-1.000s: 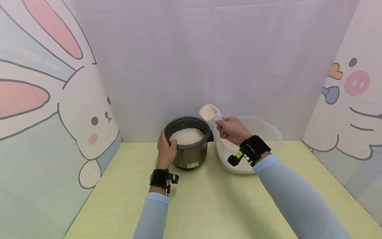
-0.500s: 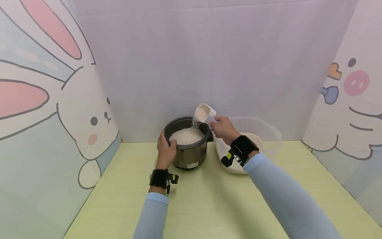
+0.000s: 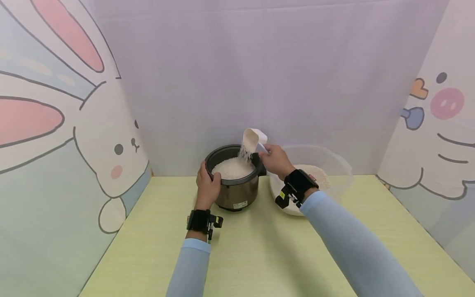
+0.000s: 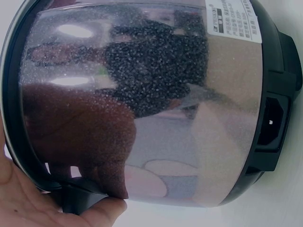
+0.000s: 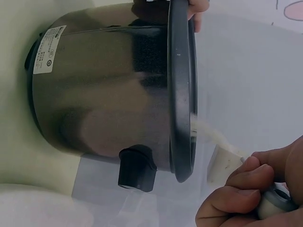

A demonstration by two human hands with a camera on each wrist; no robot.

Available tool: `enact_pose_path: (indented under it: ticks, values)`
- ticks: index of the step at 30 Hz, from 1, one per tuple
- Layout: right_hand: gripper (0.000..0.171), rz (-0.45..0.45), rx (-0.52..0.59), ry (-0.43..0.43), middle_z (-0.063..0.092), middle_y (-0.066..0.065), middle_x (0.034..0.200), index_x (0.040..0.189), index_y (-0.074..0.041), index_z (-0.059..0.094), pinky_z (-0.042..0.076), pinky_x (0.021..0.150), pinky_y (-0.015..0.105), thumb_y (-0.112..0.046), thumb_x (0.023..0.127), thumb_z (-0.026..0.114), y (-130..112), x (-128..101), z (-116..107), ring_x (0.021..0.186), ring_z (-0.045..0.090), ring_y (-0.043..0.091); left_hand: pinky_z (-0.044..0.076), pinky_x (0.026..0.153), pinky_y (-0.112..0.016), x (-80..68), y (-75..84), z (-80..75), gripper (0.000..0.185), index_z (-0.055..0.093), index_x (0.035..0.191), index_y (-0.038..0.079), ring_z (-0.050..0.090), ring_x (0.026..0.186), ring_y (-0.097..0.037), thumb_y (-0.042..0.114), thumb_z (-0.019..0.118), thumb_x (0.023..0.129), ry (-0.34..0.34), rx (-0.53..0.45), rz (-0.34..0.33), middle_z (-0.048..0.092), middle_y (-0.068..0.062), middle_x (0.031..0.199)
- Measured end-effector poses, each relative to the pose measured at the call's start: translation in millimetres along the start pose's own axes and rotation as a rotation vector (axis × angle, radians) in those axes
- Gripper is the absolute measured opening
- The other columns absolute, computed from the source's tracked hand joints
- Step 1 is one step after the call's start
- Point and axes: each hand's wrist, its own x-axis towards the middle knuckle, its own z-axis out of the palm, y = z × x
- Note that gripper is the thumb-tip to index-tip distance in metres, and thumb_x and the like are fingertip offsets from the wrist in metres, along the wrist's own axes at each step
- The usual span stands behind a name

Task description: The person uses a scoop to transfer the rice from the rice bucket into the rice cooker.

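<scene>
Both arms wear long, smooth, pale blue sleeves [image 3: 354, 247] that end just short of the wrists. Each wrist carries a broad black strap [image 3: 198, 220] with a small black camera unit clipped at its side; the one on the right strap [image 3: 298, 182] shows a yellow marking at about 7 o'clock. The hands are bare.

Steel-grey rice cooker [image 3: 235, 190], white scoop [image 3: 253, 138], white rice [image 3: 233, 167], pale-green table [image 3: 259, 247].

Pale green tabletop [image 3: 259, 247] boxed in by a plain lavender backdrop [image 3: 241, 74]. Cartoon bunny panels [image 3: 92, 136] on both sides, soft even light.
</scene>
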Motion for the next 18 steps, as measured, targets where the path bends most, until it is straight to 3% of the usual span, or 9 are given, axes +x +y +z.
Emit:
enact_pose_path:
  ticks: [5,9,13,16,18]
  values:
    - [0.047,-0.018,-0.078,0.004,0.049,0.026,0.148,0.155,0.000,0.042,0.045,0.094,0.047,-0.016,0.110,0.043,0.0,0.3,-0.1,0.128,0.052,0.038,0.023,0.120,-0.056,0.9,-1.5,0.2,0.075,0.010,0.165,0.009,0.010,0.154,-0.038,0.029,0.042,0.099,0.001,-0.001,-0.001,0.014,-0.018,0.168]
    - [0.046,-0.061,-0.135,0.012,0.053,0.027,0.143,0.153,0.001,0.045,0.045,0.079,0.041,-0.015,0.110,0.044,1.1,2.0,0.7,0.101,0.059,0.032,0.023,0.120,-0.056,0.6,-1.0,0.5,0.076,0.010,0.165,0.008,0.011,0.154,-0.037,0.028,0.042,0.099,0.005,0.001,-0.005,0.014,-0.018,0.168]
    - [0.044,-0.111,-0.201,0.020,0.057,0.028,0.138,0.151,0.002,0.047,0.039,0.065,0.035,-0.013,0.109,0.045,0.2,1.8,2.5,0.074,0.051,0.025,0.023,0.120,-0.056,0.8,-0.7,1.1,0.076,0.010,0.165,0.009,0.011,0.154,-0.037,0.028,0.042,0.099,0.006,0.002,-0.003,0.015,-0.018,0.168]
    - [0.043,-0.160,-0.263,0.024,0.060,0.030,0.132,0.149,0.005,0.048,0.040,0.065,0.037,-0.010,0.109,0.047,-0.7,2.9,5.4,0.072,0.052,0.028,0.023,0.120,-0.055,1.1,-0.8,1.2,0.076,0.010,0.165,0.010,0.011,0.154,-0.037,0.029,0.042,0.099,0.004,0.004,-0.003,0.014,-0.017,0.168]
    - [0.041,-0.204,-0.319,0.028,0.062,0.031,0.129,0.146,0.007,0.050,0.043,0.070,0.039,-0.009,0.108,0.048,-1.3,4.8,8.3,0.080,0.057,0.030,0.023,0.120,-0.055,1.0,-0.7,0.9,0.076,0.010,0.165,0.010,0.011,0.154,-0.036,0.029,0.042,0.099,0.004,0.000,-0.004,0.014,-0.017,0.168]
